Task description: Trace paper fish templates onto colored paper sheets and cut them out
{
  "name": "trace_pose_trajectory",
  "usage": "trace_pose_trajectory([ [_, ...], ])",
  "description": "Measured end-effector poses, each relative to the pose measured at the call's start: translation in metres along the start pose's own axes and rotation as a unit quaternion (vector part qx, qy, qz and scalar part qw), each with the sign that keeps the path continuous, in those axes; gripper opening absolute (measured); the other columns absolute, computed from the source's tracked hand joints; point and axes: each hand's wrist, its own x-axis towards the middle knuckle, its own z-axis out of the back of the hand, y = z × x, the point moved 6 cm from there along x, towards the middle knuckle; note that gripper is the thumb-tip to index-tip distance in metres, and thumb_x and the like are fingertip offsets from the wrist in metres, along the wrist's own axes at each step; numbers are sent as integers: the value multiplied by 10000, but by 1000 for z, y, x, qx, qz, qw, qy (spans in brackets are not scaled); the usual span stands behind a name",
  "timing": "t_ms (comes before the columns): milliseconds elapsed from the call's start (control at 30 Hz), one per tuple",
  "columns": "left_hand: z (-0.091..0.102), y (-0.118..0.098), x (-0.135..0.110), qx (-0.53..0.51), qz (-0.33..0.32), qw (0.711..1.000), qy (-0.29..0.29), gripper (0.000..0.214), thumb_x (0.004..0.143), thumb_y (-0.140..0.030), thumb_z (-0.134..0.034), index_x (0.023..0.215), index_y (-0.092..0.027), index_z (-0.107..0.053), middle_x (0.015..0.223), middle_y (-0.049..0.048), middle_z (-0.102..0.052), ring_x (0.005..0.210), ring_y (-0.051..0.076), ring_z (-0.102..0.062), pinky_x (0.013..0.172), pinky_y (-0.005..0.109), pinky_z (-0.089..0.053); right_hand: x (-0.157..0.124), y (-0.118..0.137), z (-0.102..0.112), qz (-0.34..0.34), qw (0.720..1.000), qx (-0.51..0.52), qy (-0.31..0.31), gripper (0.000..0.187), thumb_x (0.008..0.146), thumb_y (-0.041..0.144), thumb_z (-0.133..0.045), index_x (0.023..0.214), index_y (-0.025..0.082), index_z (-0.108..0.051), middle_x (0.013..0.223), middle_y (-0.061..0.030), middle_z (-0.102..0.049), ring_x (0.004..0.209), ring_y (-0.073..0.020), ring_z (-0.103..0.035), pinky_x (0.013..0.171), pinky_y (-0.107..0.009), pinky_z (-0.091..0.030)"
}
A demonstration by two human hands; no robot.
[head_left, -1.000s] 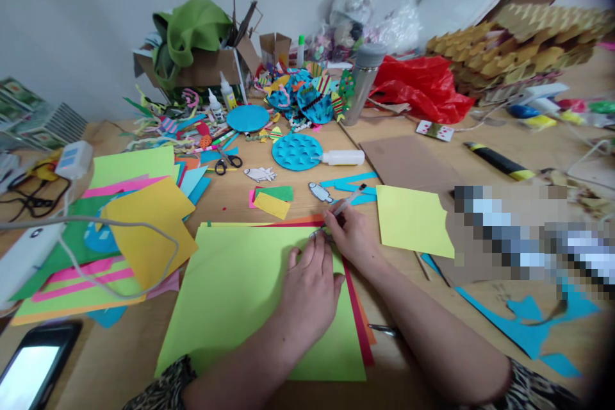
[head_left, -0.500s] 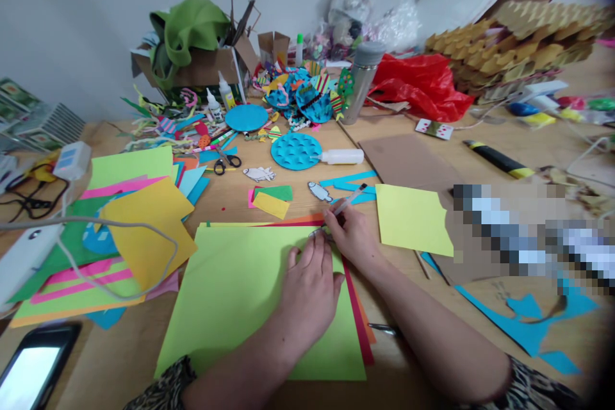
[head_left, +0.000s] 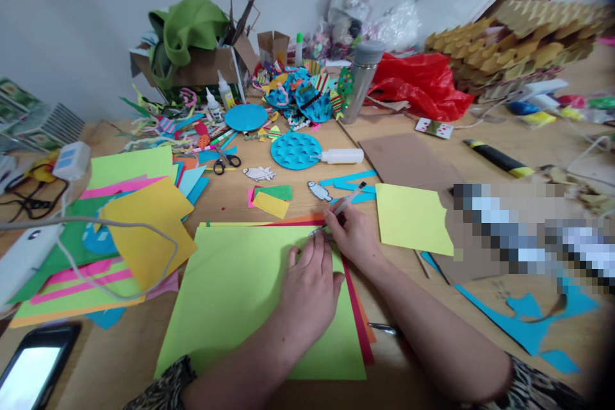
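Note:
My left hand (head_left: 310, 285) lies flat with fingers stretched over a large yellow-green sheet of paper (head_left: 225, 307). Its fingertips press a small pale cutout (head_left: 316, 231) near the sheet's top right corner; most of that piece is hidden. Gripped in my right hand (head_left: 356, 238) is a pen (head_left: 354, 195) with a dark end pointing up and to the right. The pen's tip, hidden by the fingers, is close to the cutout. Just beyond my hands lie a grey fish cutout (head_left: 319, 191) and a white fish cutout (head_left: 259, 173).
Blue strips (head_left: 353, 186) and a yellow sheet (head_left: 413, 218) lie right of my hands. Past them are a scaled blue disc (head_left: 295, 151), a glue bottle (head_left: 343, 156) and scissors (head_left: 227, 161). Coloured paper (head_left: 148, 224) is piled left, near a phone (head_left: 36, 365). A flask (head_left: 361, 86) stands behind.

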Motion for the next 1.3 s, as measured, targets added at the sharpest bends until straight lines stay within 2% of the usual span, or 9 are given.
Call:
trace_pose_trajectory([
  [267,-2,3,2,-5,2,1000,16,505,969,-345,-373,1372,-44,-421,1442,155,-451,1300,267,-416,1001,478,-406,1,-1,0,8,1000,8,7,233,880,394,-474,754,198,-485,552,22,-480,483,-137,-464,482,-266,-343],
  [800,1,2,3,4,-1,1000,11,492,966,-350,-384,1357,-56,-443,1420,160,-474,1286,274,-432,990,467,-408,0,-2,0,1,1000,11,7,240,881,409,-485,772,196,-496,561,15,-509,490,-139,-479,485,-267,-353],
  [1300,2,4,4,-19,2,1000,9,469,948,-374,-437,1334,-110,-470,1403,115,-502,1231,277,-458,971,473,-407,0,-3,3,-8,1000,-17,-6,235,885,400,-466,764,200,-492,570,11,-524,484,-134,-475,489,-260,-352],
])
